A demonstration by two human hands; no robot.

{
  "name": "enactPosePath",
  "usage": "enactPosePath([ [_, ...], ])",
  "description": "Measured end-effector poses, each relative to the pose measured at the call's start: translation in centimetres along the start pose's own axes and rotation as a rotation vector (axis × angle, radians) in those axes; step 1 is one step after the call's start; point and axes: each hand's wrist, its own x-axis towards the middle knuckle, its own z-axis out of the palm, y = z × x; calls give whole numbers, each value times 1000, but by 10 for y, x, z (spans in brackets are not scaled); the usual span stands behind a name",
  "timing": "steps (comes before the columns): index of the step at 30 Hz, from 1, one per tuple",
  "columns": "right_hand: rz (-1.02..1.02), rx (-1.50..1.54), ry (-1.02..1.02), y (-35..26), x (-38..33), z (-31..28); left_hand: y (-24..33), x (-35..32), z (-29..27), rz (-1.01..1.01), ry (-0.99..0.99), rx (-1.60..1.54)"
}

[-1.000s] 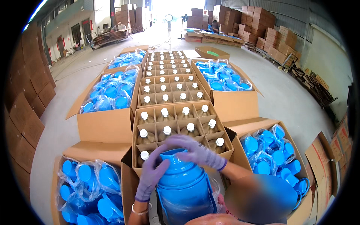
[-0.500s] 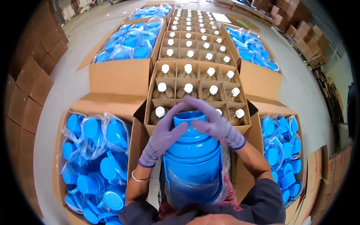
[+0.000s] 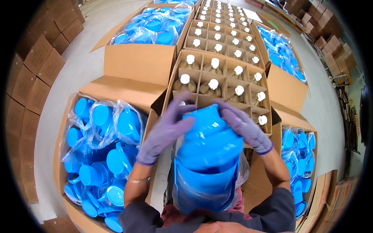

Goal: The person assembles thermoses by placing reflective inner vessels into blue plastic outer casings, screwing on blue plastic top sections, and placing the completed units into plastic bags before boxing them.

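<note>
Both my hands wear purple-grey gloves. My left hand and my right hand grip a stepped, narrow-necked blue plastic piece from its two sides, palms facing each other. The piece tilts and is smeared by motion. Beneath it, close to my body, stands a larger blue plastic container with a dark gap at its upper rim and a thin bail handle down its sides. Clear plastic film hangs beside it. My fingertips hide part of the nearest row of bottles.
Ahead stands a divided carton of white-capped bottles, with more behind it. Open cartons of film-wrapped blue plastic jugs stand left and right, with others farther off. Stacked brown cartons line the left side.
The stepped blue piece has come up and tipped away from the container below, opening a gap. My hands have spread from the neck to its sides. The view has shifted.
</note>
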Motion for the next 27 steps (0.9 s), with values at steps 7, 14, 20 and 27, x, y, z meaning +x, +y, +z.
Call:
enactPosePath([
  [7, -651, -667, 175, 27, 118, 11, 8, 9, -41, 98, 296, 185],
  [14, -194, -1185, -132, 192, 195, 28, -3, -24, -68, 424, 820, 807],
  [20, -410, -1099, 61, 128, 179, 21, -33, -44, -68, 404, 954, 699],
  [27, -686, -879, 390, -70, 76, -66, -27, -26, -61, 423, 915, 432],
])
